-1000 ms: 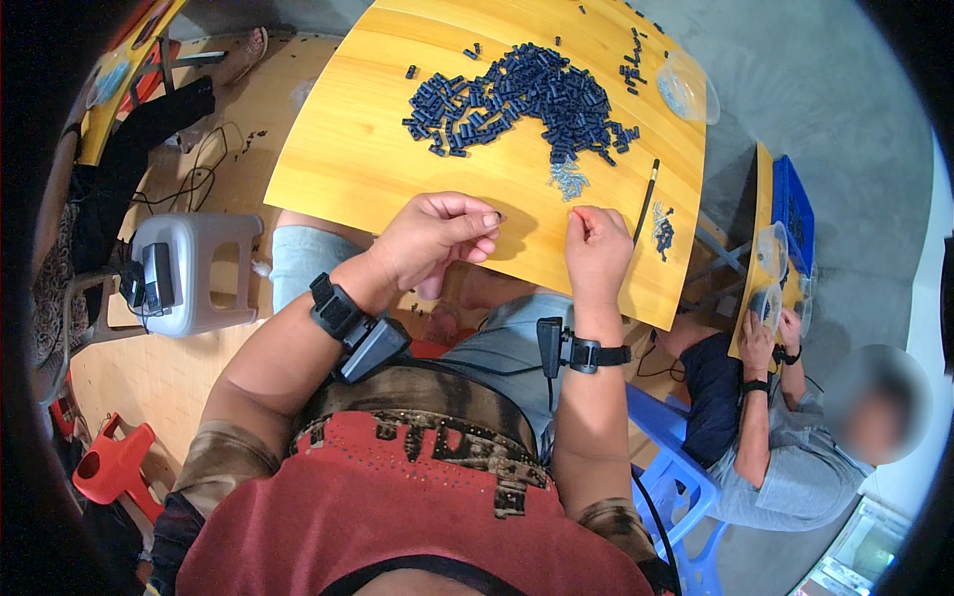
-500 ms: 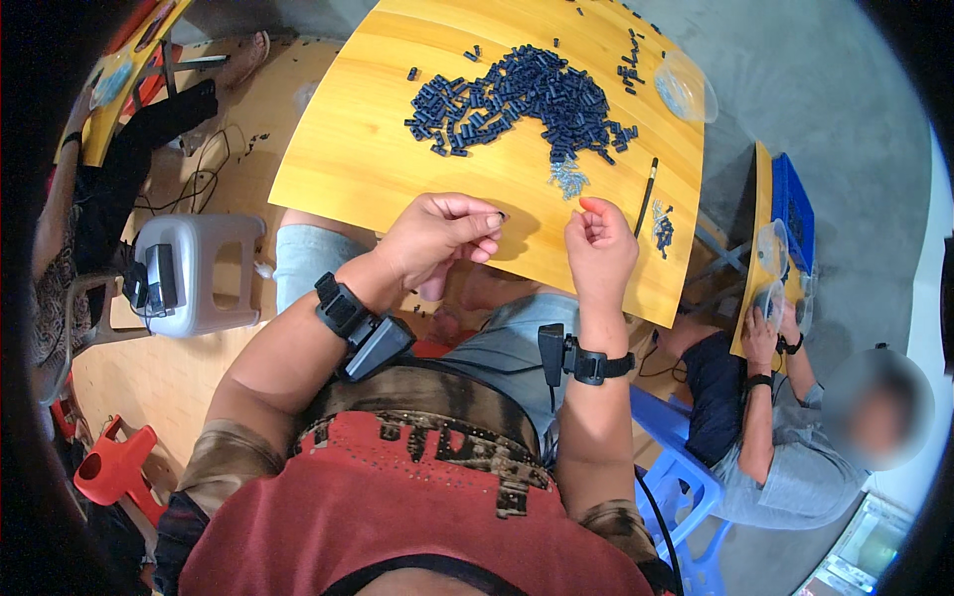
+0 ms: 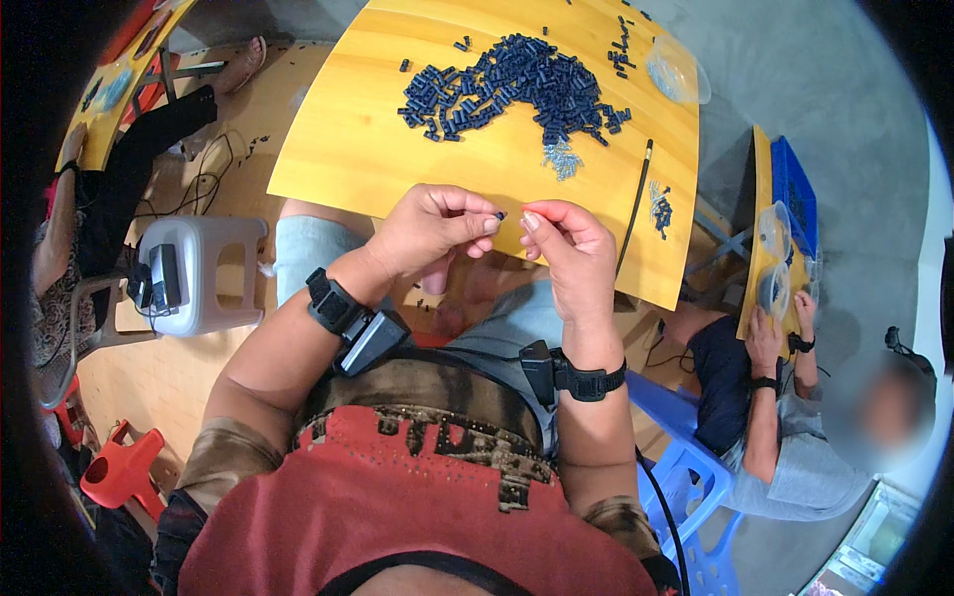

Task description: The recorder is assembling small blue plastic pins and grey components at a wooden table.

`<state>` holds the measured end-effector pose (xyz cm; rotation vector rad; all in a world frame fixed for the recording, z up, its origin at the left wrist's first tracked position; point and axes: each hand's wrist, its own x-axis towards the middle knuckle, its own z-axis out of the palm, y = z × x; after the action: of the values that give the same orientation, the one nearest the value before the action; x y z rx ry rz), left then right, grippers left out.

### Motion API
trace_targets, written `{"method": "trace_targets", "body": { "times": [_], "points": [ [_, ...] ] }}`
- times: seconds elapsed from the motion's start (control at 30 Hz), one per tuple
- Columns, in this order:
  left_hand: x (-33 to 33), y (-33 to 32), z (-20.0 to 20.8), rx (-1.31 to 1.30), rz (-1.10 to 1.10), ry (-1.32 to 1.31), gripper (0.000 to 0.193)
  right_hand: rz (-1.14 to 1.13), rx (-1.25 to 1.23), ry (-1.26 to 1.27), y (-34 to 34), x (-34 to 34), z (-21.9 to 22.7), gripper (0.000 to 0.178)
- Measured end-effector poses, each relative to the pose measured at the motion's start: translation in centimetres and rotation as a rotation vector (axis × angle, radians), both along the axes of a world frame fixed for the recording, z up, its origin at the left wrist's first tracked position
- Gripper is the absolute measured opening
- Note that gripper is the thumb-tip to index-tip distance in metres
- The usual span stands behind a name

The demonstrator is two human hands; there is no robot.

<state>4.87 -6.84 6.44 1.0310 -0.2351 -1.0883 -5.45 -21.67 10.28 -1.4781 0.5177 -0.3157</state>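
Note:
Above my lap, at the near edge of the yellow tabletop [image 3: 328, 149], my left hand [image 3: 432, 230] pinches a small black plastic piece [image 3: 501, 216] between thumb and forefinger. My right hand [image 3: 571, 246] is close beside it, with thumb and forefinger pressed together. Whatever those fingertips hold is too small to make out. Beyond the hands lies a large heap of small black plastic pieces [image 3: 561, 89]. A little pile of tiny silvery parts [image 3: 562, 161], probably screws, touches the heap's near side.
A thin black rod-like tool [image 3: 636, 199] lies right of my hands, beside a small mixed cluster of silvery and black parts [image 3: 660, 211]. A clear plastic bowl [image 3: 674, 74] sits at the far right. Another person [image 3: 795, 457] works at a table on the right; a grey stool [image 3: 204, 273] stands left.
My right hand has moved left and its fingertips are now close to the black piece in my left hand. My left hand keeps its pinch. The view has shifted slightly.

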Motion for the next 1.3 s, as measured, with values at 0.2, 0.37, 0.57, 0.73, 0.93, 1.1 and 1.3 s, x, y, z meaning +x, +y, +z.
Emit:
{"method": "trace_targets", "body": {
  "times": [0.2, 0.37, 0.57, 0.73, 0.93, 1.1, 1.3],
  "points": [
    [-0.7, 0.1, 1.2, 0.031, -0.065, -0.097, 0.015, 0.033, -0.048, -0.017, 0.4, -0.7, 0.1, 0.008],
    [-1.3, 0.1, 1.2, 0.02, -0.079, -0.12, 0.015, 0.037, -0.098, -0.024, 0.6, -1.2, 0.0, 0.008],
    [-1.7, 0.1, 1.4, 0.05, -0.086, -0.133, 0.016, 0.051, -0.163, -0.062, 0.7, -1.6, -0.1, 0.01],
    [-1.9, 0.2, 1.6, 0.04, -0.079, -0.138, 0.016, 0.032, -0.178, -0.073, 1.0, -1.8, 0.2, 0.009],
    [-2.0, 0.4, 1.7, 0.089, -0.085, -0.151, 0.016, 0.0, -0.251, -0.034, 1.4, -1.9, 0.4, 0.007],
    [-2.0, 0.5, 1.9, 0.066, -0.08, -0.188, 0.016, -0.039, -0.275, -0.043, 1.8, -1.7, 0.3, 0.006],
    [-2.0, 0.5, 1.4, 0.054, -0.054, -0.215, 0.016, -0.062, -0.339, -0.067, 2.3, -1.5, -0.2, 0.005]
  ]
}}
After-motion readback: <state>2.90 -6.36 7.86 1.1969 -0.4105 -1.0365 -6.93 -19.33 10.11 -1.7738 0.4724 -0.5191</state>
